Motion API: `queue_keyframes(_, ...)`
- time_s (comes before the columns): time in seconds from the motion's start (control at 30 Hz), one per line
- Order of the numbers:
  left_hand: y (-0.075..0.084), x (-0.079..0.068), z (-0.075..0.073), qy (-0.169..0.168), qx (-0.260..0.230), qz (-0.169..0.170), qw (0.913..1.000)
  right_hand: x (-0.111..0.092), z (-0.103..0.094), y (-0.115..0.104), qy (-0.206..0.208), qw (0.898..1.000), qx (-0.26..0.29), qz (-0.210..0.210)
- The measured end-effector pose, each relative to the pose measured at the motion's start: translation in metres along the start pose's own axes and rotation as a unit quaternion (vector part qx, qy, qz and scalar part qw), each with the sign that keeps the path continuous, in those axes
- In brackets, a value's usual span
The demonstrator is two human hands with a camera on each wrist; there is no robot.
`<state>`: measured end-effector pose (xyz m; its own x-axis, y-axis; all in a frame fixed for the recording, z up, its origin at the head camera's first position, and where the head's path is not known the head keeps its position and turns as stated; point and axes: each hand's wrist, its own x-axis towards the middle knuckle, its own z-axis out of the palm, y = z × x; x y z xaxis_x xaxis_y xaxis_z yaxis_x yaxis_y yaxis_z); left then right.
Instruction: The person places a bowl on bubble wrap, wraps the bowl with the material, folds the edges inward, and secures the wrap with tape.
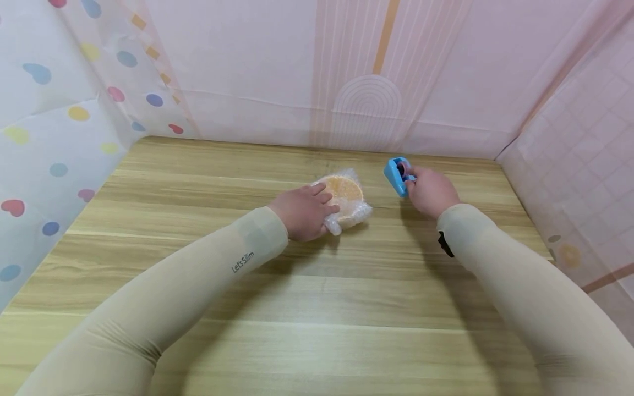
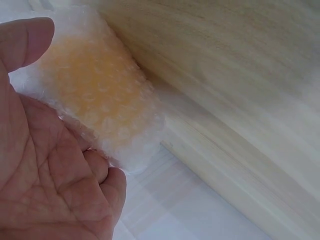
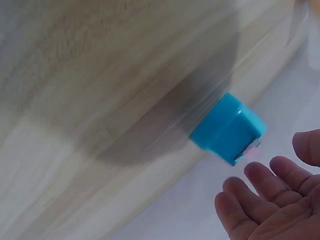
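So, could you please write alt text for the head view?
A person's left grip holds a bubble-wrapped orange disc; the right grip is at a blue tape dispenser. Behind the wooden table is a pale patterned wall.

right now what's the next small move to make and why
I'd probably close the right hand on the blue tape dispenser: its wrist view shows that hand open beside it, while the left hand holds the bubble-wrapped package.

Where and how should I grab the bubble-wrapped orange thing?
The bubble-wrapped orange thing is probably best gripped by its left edge, from the left, where the left hand holds it. It looks flat and round, so hands could pinch its rim; the loose wrap on its right might slip.
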<state>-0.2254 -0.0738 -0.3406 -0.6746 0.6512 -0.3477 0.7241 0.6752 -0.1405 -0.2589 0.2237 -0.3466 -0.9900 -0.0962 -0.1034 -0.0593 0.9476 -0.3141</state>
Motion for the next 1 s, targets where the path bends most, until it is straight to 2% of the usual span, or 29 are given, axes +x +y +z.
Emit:
queue_keyframes(0.3, 0.0, 0.001, 0.001, -0.001, 0.0, -0.005, 1.0, 0.017, 0.0, 0.009, -0.027, 0.997, 0.051, 0.053)
queue_keyframes(1.0, 0.002, 0.002, -0.001, -0.014, 0.003, -0.007, 0.9999, 0.033, 0.002, 0.018, -0.038, 0.995, 0.057, 0.077)
